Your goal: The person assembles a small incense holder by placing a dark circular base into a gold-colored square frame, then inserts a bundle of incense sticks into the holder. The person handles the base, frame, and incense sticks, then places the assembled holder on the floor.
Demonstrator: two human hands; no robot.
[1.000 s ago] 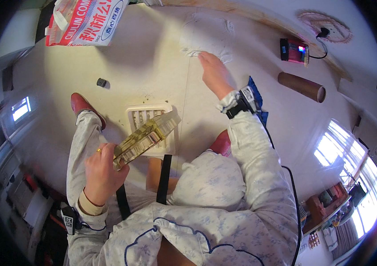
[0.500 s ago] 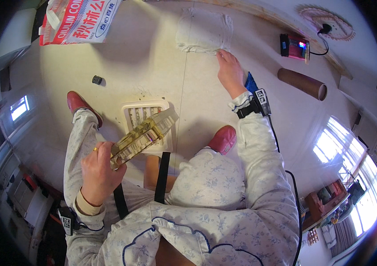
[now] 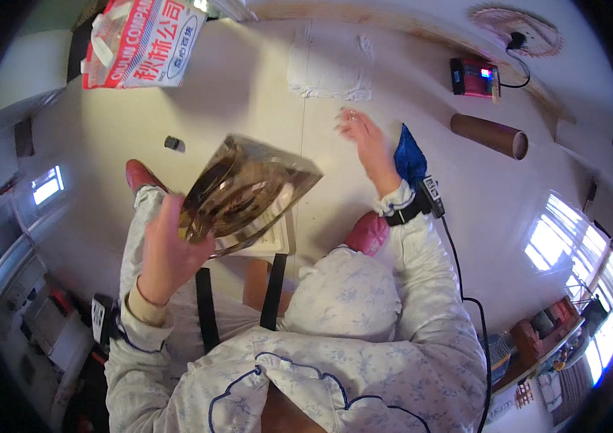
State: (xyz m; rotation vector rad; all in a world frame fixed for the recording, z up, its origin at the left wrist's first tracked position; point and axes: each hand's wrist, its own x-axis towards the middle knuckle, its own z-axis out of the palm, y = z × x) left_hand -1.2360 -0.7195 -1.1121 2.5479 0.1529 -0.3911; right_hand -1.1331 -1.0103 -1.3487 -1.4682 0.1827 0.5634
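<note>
While the right hand (image 3: 370, 141) is spread, empty, the seemingly stiff box (image 3: 248, 180) is aptly edge-gripped by the left hand (image 3: 168, 252).

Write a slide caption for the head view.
The left hand holds a see-through container over a white tray; the right hand is open near a white cloth.

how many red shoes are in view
2: the left shoe, beyond the left hand, and the right shoe, just beyond the right knee. Others could be hidden in the dark edges.
</note>
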